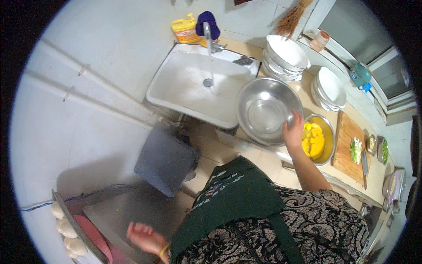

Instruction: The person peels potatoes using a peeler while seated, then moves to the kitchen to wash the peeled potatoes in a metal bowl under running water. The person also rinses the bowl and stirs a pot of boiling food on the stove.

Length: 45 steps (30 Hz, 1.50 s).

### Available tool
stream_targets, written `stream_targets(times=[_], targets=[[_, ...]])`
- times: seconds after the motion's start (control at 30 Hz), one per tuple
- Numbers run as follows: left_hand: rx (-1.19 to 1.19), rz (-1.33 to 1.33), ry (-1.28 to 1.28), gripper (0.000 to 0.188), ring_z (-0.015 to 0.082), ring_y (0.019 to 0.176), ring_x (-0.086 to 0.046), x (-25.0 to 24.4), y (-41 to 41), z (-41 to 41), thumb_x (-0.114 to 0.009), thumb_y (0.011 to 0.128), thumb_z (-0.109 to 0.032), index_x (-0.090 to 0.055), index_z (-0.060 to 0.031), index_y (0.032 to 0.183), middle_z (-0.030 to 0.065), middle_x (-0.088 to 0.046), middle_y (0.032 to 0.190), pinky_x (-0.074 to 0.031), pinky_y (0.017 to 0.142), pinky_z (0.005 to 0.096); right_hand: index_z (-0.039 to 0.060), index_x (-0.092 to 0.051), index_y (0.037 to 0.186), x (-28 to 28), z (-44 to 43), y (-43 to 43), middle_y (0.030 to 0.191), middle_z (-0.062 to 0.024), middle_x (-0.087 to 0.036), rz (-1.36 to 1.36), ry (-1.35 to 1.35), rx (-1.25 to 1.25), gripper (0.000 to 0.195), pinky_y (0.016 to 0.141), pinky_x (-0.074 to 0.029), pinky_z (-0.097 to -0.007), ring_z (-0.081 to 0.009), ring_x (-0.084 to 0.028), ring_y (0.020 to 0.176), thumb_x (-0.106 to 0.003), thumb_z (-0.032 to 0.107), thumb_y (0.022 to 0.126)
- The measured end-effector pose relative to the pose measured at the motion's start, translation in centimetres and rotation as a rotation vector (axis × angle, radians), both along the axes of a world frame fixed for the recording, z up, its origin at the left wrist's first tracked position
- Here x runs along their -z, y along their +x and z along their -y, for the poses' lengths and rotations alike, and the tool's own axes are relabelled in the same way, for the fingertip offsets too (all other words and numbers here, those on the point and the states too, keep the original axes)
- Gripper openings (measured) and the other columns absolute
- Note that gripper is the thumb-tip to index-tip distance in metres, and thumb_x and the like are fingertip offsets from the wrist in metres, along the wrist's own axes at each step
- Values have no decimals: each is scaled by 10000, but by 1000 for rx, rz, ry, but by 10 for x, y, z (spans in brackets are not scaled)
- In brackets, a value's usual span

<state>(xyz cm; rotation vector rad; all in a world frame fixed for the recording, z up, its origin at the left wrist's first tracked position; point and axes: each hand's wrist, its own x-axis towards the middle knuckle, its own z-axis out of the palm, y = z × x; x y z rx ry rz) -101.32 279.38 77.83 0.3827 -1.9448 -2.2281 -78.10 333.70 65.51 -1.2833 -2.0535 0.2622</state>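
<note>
My right hand (293, 130) grips the near right rim of a large stainless steel basin (250, 127), its fingertips reaching over the inner wall. The basin sits on the counter beside the white sink (194, 109) and overlaps the sink's right edge. Just right of that hand stands a smaller steel bowl (329, 140) holding yellow beaten egg (313, 138). My left hand (145, 234), blurred, hangs low at the lower left with nothing seen in it. From the faucet (207, 31), a thin stream of water appears to fall towards the sink drain (208, 82).
Stacked white bowls (286, 52) and another white stack (329, 87) line the counter's back. A cutting board (346, 148) bears chopped greens (356, 150) and a knife (364, 161). A yellow detergent jug (185, 31) stands behind the sink. Below the sink is a dark grey box-like object (165, 160).
</note>
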Motion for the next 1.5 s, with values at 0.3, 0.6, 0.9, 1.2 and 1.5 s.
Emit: stream_targets(times=[0.3,0.6,0.9,1.2,1.5], targets=[[1179,429,-175,286,113,793,-605,124,-42,-307,-599,957,-255,-586,-85,1187,43,-643,974,-519,655,265,-22,-510,1207,70,-27,71,916,-92,-617,-681,-953,393,456,707,-516,-321,-188,-600,782,-669,245,873],[1394,755,-175,592,258,923,-652,152,-4,-436,-670,887,-338,-464,54,1280,158,-622,1129,-584,746,384,-48,-526,1148,17,-30,54,978,-128,-630,-578,-1332,207,392,611,-589,-324,-218,-649,754,-622,206,866],[1099,478,-200,350,247,926,-668,103,-94,-398,-576,934,-193,-521,-5,1223,138,-639,1090,-597,711,361,-62,-532,1214,-1,-40,-77,1062,-150,-645,-632,-1425,-131,416,730,-587,-330,-229,-668,868,-601,205,902],[872,312,-211,379,205,841,-660,84,-160,-375,-621,890,-122,-525,6,1234,111,-640,1062,-572,658,309,6,-490,1251,16,-48,-176,1090,-116,-633,-537,-1633,-266,428,792,-569,-351,-217,-652,891,-605,248,917],[997,493,-184,439,236,1021,-609,154,-261,-392,-635,900,-72,-476,-30,1307,118,-574,1201,-542,838,361,4,-503,1235,20,-82,-260,1048,-129,-651,-537,-1296,-408,451,758,-542,-347,-208,-652,838,-651,256,893]])
